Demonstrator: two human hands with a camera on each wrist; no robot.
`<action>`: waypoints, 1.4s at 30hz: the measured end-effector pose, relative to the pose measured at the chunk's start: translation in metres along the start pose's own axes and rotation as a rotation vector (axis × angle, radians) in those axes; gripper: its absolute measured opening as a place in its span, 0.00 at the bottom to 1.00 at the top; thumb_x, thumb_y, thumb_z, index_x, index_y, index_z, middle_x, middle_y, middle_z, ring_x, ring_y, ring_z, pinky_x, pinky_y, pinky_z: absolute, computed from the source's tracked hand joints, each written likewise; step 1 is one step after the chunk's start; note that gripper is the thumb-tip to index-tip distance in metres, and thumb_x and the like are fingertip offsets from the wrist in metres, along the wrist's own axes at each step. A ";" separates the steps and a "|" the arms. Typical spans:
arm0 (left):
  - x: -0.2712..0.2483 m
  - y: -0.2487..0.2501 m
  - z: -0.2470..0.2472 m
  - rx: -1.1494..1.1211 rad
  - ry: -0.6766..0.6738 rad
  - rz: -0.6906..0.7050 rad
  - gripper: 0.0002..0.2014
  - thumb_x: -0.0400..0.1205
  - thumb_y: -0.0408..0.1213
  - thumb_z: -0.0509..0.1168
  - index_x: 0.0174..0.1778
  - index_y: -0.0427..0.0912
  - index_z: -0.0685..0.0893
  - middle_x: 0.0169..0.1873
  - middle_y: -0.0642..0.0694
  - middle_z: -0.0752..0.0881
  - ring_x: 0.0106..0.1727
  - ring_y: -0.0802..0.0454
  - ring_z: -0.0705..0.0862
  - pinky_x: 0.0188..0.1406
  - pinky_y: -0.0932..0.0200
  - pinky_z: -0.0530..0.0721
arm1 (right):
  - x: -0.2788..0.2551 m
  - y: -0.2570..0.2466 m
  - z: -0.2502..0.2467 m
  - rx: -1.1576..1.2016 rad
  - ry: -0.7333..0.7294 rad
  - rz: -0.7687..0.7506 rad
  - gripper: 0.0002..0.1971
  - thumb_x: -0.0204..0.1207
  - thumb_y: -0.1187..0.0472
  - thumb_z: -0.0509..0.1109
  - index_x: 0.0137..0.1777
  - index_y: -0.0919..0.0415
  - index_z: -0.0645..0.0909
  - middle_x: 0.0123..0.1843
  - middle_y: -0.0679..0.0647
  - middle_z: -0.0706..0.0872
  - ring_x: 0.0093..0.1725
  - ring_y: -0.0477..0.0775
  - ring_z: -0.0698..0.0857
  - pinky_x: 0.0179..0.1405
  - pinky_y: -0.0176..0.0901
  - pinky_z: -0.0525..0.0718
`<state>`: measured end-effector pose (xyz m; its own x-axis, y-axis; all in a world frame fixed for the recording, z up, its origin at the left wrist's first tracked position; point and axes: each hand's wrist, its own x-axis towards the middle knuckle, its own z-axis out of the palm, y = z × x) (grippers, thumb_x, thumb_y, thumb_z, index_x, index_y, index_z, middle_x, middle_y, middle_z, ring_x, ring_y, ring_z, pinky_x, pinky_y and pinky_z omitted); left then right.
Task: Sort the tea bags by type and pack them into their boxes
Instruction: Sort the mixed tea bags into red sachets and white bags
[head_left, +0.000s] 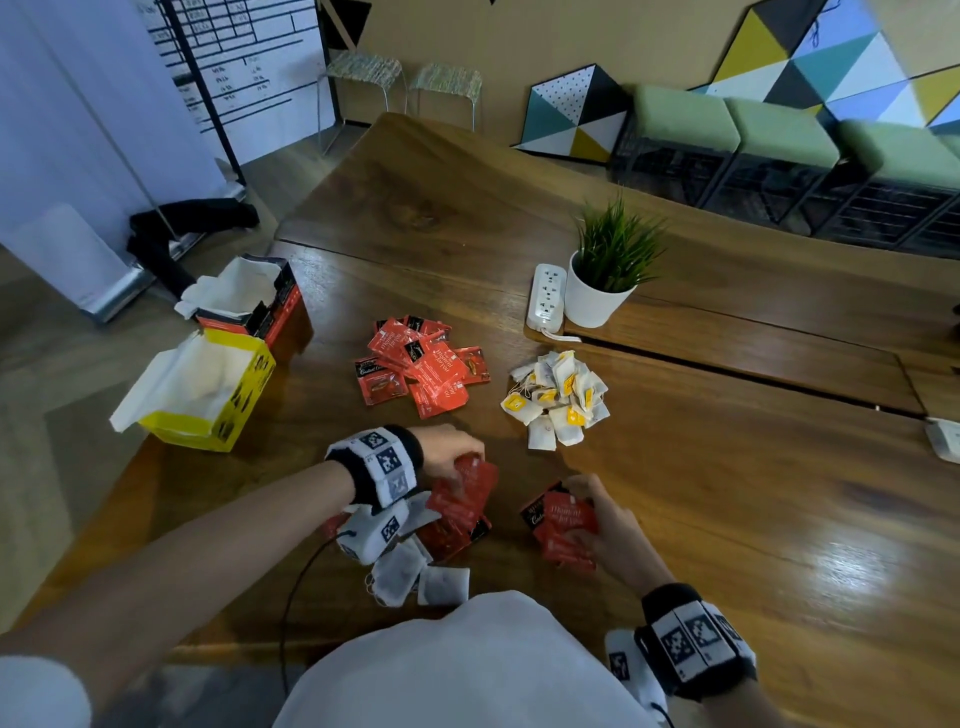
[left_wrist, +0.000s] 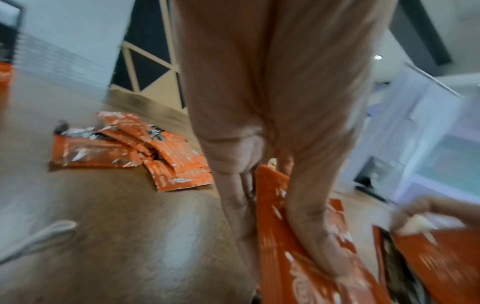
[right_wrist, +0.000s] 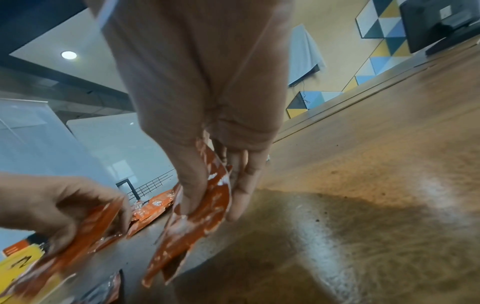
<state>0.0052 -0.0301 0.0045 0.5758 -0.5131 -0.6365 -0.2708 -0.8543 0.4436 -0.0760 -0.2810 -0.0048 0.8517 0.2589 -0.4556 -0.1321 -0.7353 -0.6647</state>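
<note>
My left hand (head_left: 457, 460) pinches a red tea sachet (head_left: 475, 480) at the top of a mixed heap (head_left: 452, 525) of red sachets and white tea bags near the table's front edge; the left wrist view shows thumb and fingers on that red sachet (left_wrist: 275, 207). My right hand (head_left: 597, 512) holds a small stack of red sachets (head_left: 566, 525), gripped between thumb and fingers in the right wrist view (right_wrist: 205, 207). Farther back lie a sorted pile of red sachets (head_left: 421, 366) and a pile of white yellow-tagged tea bags (head_left: 556, 397). An open yellow box (head_left: 208, 395) and an open red-black box (head_left: 260, 306) stand at the left.
A potted plant (head_left: 605, 270) and a white power strip (head_left: 545, 296) stand behind the white bags. The wooden table (head_left: 727, 493) extends right, with a white object (head_left: 945, 439) at its right edge. The boxes stand near the table's left edge.
</note>
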 end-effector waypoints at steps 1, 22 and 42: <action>-0.002 0.005 0.005 0.088 -0.031 0.026 0.25 0.75 0.33 0.71 0.67 0.40 0.74 0.63 0.41 0.77 0.64 0.45 0.76 0.54 0.56 0.76 | 0.001 0.001 0.000 0.000 -0.016 0.001 0.26 0.76 0.70 0.67 0.68 0.48 0.63 0.70 0.57 0.75 0.59 0.49 0.82 0.45 0.36 0.88; -0.016 0.005 0.011 0.110 -0.088 0.133 0.19 0.76 0.35 0.70 0.63 0.37 0.80 0.63 0.42 0.77 0.64 0.47 0.75 0.57 0.57 0.74 | 0.032 -0.018 -0.020 -0.173 0.099 0.014 0.20 0.79 0.66 0.66 0.71 0.63 0.70 0.66 0.57 0.78 0.61 0.51 0.79 0.57 0.35 0.77; -0.034 -0.063 -0.058 -0.804 0.768 -0.222 0.31 0.73 0.35 0.72 0.70 0.43 0.67 0.69 0.37 0.76 0.68 0.39 0.77 0.68 0.43 0.76 | 0.059 -0.045 -0.019 0.109 0.097 0.055 0.22 0.76 0.66 0.69 0.70 0.59 0.70 0.63 0.56 0.81 0.55 0.51 0.83 0.42 0.34 0.83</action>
<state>0.0478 0.0456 0.0350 0.9455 0.0660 -0.3189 0.3106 -0.4772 0.8221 -0.0101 -0.2447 0.0090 0.8858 0.1545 -0.4376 -0.2300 -0.6728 -0.7031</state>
